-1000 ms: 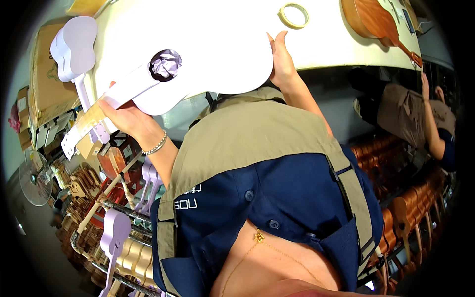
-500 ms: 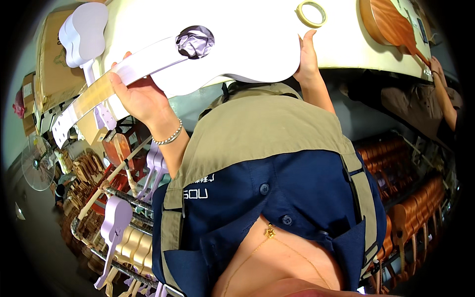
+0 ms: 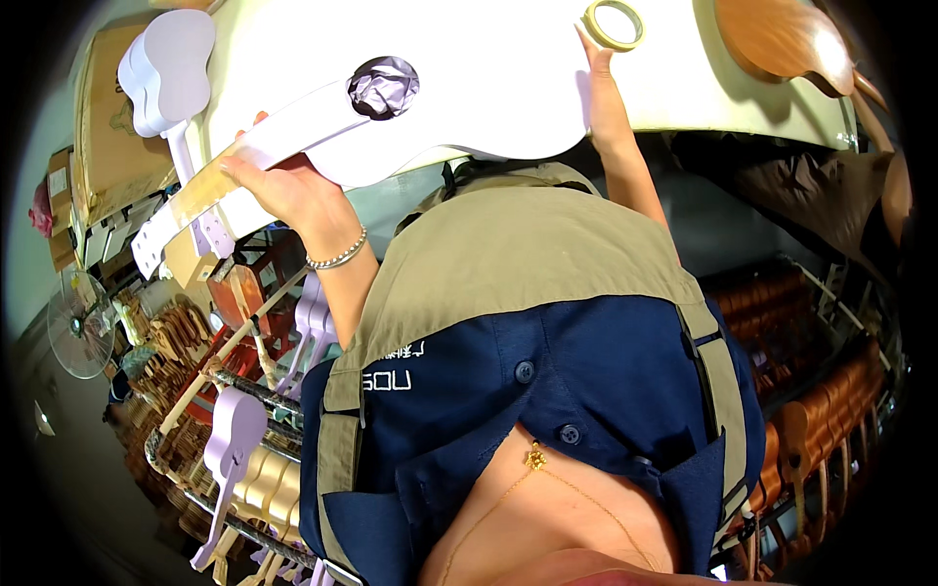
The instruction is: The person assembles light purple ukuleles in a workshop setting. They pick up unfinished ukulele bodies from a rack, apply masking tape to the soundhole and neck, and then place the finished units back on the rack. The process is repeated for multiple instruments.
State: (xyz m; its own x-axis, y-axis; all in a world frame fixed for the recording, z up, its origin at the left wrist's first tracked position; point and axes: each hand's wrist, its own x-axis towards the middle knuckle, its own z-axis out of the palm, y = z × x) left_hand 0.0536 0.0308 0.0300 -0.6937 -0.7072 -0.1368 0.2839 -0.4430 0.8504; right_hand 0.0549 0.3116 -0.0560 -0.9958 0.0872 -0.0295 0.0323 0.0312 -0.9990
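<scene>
- Cream-topped table [image 3: 674, 103] carries the white guitar [image 3: 469, 117], the landmark for every place below.
- Left of the guitar, a standing fan [image 3: 80, 327] and a wooden rack [image 3: 186, 396] take up the workshop floor.
- Right of the guitar, a co-worker's brown apron [image 3: 796, 190] shows by the table edge.
- Inside the guitar's sound hole sits crumpled pale purple paper [image 3: 384, 90], filling most of the opening.
- Left of the guitar stands a cardboard box [image 3: 109, 200], its contents hidden, with pale purple guitars [image 3: 181, 68] in front.
- On the guitar's right, lower down, another rack's row of brown guitars [image 3: 831, 410] hangs closely packed.
- Left hand [image 3: 298, 190] grips the guitar's neck, thumb across the face, beside a yellowish strip [image 3: 200, 190].
- Right hand [image 3: 603, 83], loosely open, is at the guitar's right end, just beside a tape roll [image 3: 589, 27]; whether they touch is unclear.
- Farther right of the guitar lies a brown guitar body [image 3: 782, 44].
</scene>
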